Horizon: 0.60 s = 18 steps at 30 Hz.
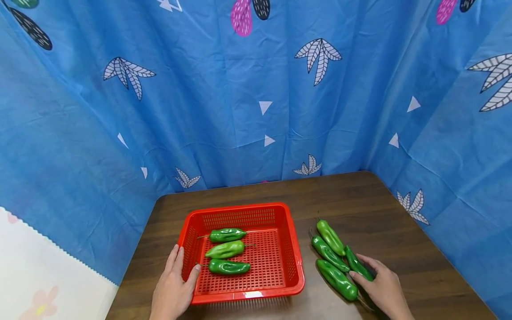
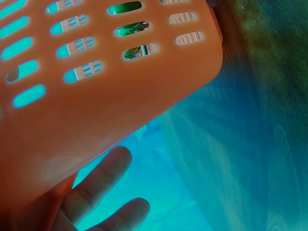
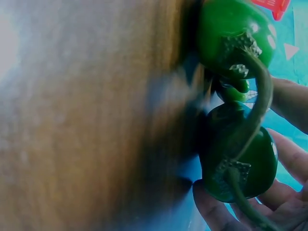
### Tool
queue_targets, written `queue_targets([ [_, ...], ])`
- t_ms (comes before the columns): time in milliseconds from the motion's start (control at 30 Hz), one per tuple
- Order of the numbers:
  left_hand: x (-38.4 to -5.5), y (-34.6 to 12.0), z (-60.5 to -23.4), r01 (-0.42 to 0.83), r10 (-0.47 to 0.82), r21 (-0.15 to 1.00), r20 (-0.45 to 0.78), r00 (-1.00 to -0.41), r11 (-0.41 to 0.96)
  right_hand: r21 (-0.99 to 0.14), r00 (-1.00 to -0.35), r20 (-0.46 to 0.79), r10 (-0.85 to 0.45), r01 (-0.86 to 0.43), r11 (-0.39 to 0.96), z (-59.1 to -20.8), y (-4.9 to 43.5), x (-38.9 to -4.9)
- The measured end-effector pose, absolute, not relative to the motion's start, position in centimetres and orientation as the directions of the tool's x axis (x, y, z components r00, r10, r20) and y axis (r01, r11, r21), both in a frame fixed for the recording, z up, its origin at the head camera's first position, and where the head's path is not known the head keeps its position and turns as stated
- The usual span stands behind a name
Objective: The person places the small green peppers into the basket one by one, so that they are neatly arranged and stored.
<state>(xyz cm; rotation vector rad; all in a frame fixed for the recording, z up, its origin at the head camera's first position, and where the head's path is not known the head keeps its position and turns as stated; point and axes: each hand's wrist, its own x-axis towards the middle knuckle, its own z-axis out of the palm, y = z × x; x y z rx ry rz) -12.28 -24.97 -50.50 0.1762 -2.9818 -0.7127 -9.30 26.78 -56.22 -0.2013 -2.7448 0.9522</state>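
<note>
At the near left corner of a red plastic basket [image 1: 297,266], my left hand [image 1: 173,284] holds the rim, thumb over the inside and fingers along the outside. Two of its fingers [image 2: 103,175] show beyond the basket wall [image 2: 120,96] in the left wrist view. Three green peppers lie in the basket, the middle one [image 1: 225,250] lighter. On the table to the right, my right hand [image 1: 382,284] grips a dark green pepper [image 1: 358,263] between thumb and fingers. Beside it lie a light green pepper [image 1: 330,237] and two darker peppers, a slim one [image 1: 329,253] and a larger one [image 1: 337,280].
The brown wooden table [image 1: 336,195] carries the basket and the peppers. A blue patterned curtain [image 1: 240,111] hangs behind it and along both sides. White cloth with a flower print [image 1: 44,275] shows at the lower left.
</note>
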Motion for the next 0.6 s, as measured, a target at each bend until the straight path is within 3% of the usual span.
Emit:
queue_targets([
  [167,-12.26,-24.93,-50.54,-0.1,-0.131,0.454,0.037,-0.991,0.885,-0.613,-0.966,0.167,0.197,0.055,0.788,-56.33,26.85,-9.32],
  [600,-12.28,-24.96,-50.56,-0.086,-0.125,0.453,0.056,-0.991,0.887,-0.601,-0.983,0.003,0.184,0.145,0.786,-56.06,27.24,-9.4],
])
